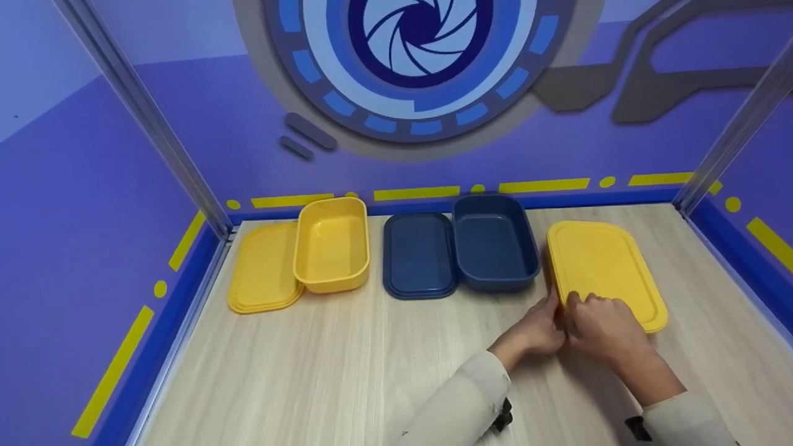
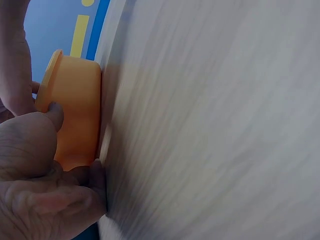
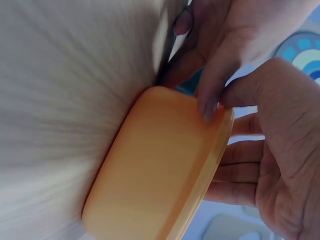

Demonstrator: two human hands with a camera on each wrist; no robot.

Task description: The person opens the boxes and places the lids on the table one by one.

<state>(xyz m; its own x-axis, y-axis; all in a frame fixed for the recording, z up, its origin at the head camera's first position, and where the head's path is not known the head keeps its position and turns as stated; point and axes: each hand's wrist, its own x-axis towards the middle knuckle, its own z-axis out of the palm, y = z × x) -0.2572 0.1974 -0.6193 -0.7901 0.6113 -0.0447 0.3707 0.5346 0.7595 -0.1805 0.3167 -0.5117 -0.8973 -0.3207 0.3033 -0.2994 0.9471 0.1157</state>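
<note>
Yellow box (image 3: 150, 170) wall, wrist views only

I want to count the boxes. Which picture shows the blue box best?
The head view: the blue box sits whole and open at the back of the table, with its blue lid lying beside it. Both wrist views show none of it, only the closed yellow box and the hands.
</note>
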